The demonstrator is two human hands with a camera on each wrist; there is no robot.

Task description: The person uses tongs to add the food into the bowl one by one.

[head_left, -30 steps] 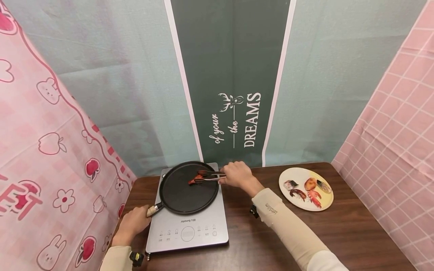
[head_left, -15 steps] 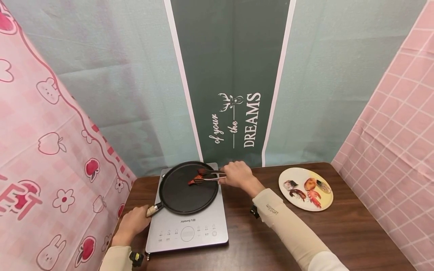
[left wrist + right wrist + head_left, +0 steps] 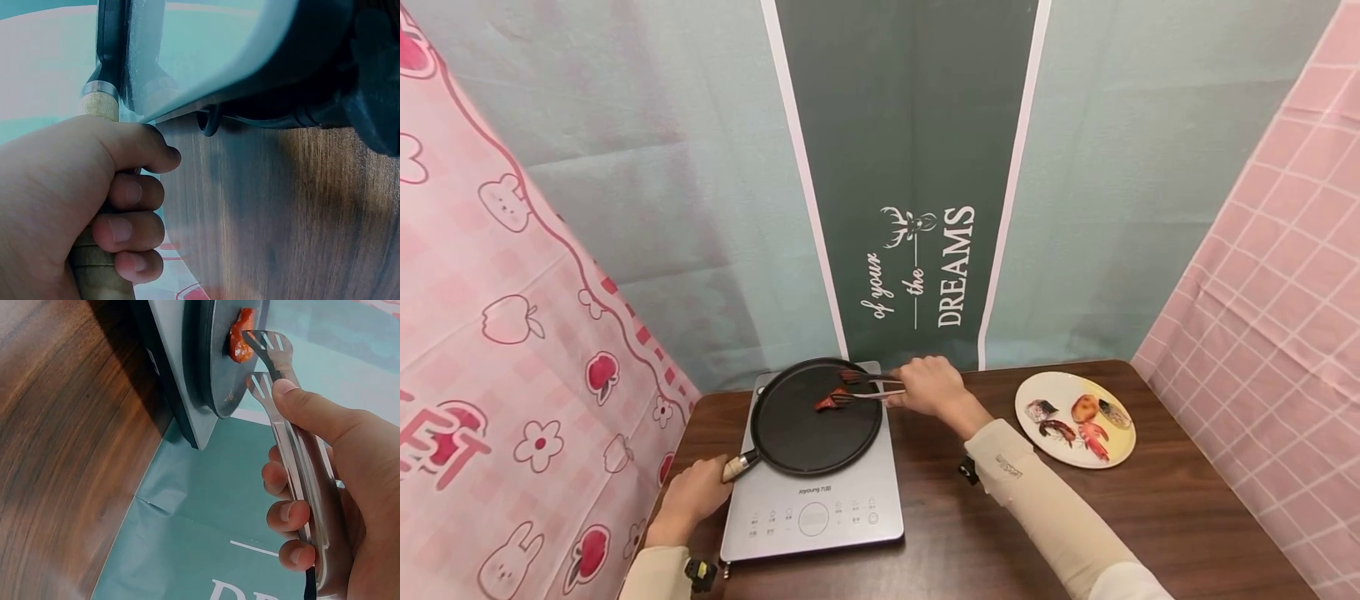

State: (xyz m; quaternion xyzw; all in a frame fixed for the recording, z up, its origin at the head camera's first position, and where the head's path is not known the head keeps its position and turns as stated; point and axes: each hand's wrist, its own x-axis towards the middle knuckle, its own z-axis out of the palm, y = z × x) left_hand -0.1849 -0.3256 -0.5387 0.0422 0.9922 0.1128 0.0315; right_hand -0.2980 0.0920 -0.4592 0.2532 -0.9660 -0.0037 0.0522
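Note:
In the head view my left hand (image 3: 694, 493) grips the pale wooden handle (image 3: 735, 467) of a flat black pan (image 3: 808, 442). The left wrist view shows the fingers of that hand curled round the handle (image 3: 103, 272). Over the pan's right rim, my right hand (image 3: 934, 386) holds metal tongs (image 3: 878, 394) with fork-like ends. Their two ends stand apart in the right wrist view, where one end meets a glossy orange-red piece of food (image 3: 240, 339). The piece lies on the pan's surface; whether the tongs pinch it is not visible.
The pan sits on a silver induction cooker (image 3: 850, 510) with a touch panel. Right of it, a pale plate (image 3: 1063, 387) bears several food pieces, among them a red crayfish (image 3: 1094, 441). Hanging cloths rise behind and beside the brown wooden table (image 3: 955, 517).
The tongs' ends have shifted very slightly to the right and back at the food piece. My left hand keeps its grip on the pan handle, and the pan stays put.

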